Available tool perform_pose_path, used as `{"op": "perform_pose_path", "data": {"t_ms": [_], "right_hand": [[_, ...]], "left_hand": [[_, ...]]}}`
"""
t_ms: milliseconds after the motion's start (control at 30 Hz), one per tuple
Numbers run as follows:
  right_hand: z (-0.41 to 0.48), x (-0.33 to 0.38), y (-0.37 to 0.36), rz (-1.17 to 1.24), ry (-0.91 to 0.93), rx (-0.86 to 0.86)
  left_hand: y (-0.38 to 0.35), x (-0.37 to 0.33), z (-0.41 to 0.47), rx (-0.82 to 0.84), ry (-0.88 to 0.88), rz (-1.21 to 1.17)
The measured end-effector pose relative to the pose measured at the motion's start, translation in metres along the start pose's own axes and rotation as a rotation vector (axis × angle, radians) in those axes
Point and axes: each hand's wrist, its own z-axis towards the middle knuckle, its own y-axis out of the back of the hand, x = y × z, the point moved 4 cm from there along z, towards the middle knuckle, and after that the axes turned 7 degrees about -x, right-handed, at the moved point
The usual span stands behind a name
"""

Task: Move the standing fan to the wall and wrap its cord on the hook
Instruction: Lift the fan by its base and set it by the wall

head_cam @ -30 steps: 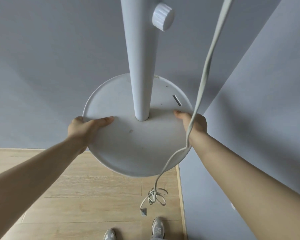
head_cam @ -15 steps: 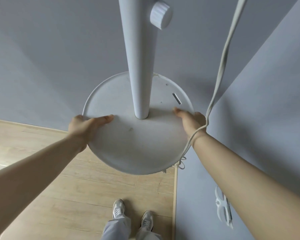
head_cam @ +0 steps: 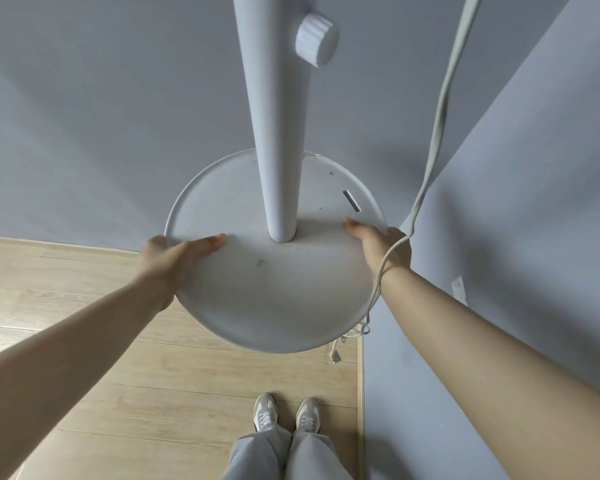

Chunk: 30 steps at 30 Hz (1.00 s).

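Clamping the base [head_cam: 274, 299] rim at opposite sides, left hand [head_cam: 174, 258] and right hand [head_cam: 381, 244] are holding the fan [head_cam: 278, 133] above the floor [head_cam: 118, 393], close to the wall [head_cam: 84, 116]. Cord [head_cam: 440, 109] is draping over the right wrist. Judged rigid and bottom-heavy, so the rim grip is suiting it.

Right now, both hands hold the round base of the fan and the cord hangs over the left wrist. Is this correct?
Not fully. The head view shows the left hand and the right hand holding the round base, but the cord hangs over the wrist of the right hand, not the left.
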Motion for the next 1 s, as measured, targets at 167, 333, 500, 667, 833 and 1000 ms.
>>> {"op": "perform_pose_path", "data": {"t_ms": [167, 333, 500, 667, 833, 1000], "right_hand": [[0.008, -0.021, -0.005, 0.025, -0.009, -0.035], [0.023, -0.036, -0.012, 0.044, 0.022, -0.058], [0.035, -0.055, -0.026, 0.036, 0.027, -0.068], [0.047, -0.080, -0.045, 0.038, 0.008, -0.065], [0.069, -0.115, -0.069, 0.038, -0.008, -0.066], [0.090, -0.150, -0.092, 0.020, -0.020, -0.072]], "left_hand": [[-0.011, 0.017, 0.012, 0.014, -0.016, 0.016], [-0.025, 0.032, 0.029, 0.013, -0.042, 0.028], [-0.036, 0.054, 0.043, 0.005, -0.056, 0.018], [-0.044, 0.085, 0.065, 0.006, -0.036, 0.011], [-0.059, 0.128, 0.094, 0.014, -0.008, 0.021], [-0.074, 0.169, 0.114, 0.005, 0.002, 0.029]]}}
